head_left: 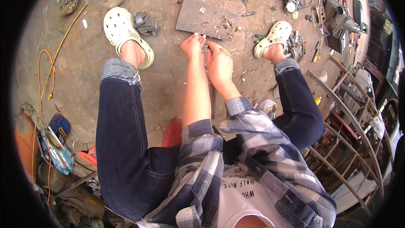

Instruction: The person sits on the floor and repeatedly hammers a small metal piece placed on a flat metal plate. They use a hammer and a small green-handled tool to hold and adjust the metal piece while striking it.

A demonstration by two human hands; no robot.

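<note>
Thin dark metal piece (pixel 209 85) sits pinched between both hands, low over the floor (pixel 168 80), centre frame between the two feet. Long axis runs roughly away from the person and back toward the body; near end shows below the wrists, far end is hidden by fingers, so can't tell what the tip looks like.

Left hand (pixel 193 45): fingers closed narrow around the top of the piece. Right hand (pixel 219 65): wrapped shut on it just beside the left, the two touching.

Flat grey metal plate (pixel 206 19) lies on the floor just beyond the fingertips, littered with small copper-coloured scraps, near edge angled.

Room: bare concrete between the knees and left of the hands. Left shoe (pixel 126 33) and right shoe (pixel 273 38) bracket the spot. Right side is tight, with tool clutter (pixel 325 12) and a metal frame (pixel 350 122). Orange cable (pixel 46 76) is well apart on the left.
</note>
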